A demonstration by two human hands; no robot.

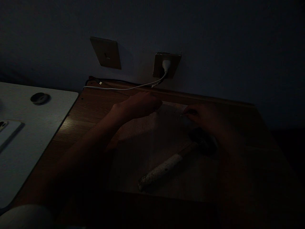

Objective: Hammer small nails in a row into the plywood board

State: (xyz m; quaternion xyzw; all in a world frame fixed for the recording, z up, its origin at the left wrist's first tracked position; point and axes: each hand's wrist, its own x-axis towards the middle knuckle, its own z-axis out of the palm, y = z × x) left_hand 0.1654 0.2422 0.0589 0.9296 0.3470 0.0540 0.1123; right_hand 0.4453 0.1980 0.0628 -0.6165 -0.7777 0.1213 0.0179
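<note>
The scene is very dark. My left hand (139,105) reaches across a pale board (143,149) lying on a wooden table (81,117), its fingers curled near the board's far edge. My right hand (205,117) rests over the board's far right part, fingers pinched together on something small that I cannot make out. A hammer (166,167) with a pale, speckled handle lies on the board just below my right hand, its dark head beside my right wrist.
A white cable (124,88) runs along the table's back edge to a plug (166,65) in a wall socket. A second wall plate (106,52) sits to its left. A white desk (30,127) with a round hole and a flat device adjoins on the left.
</note>
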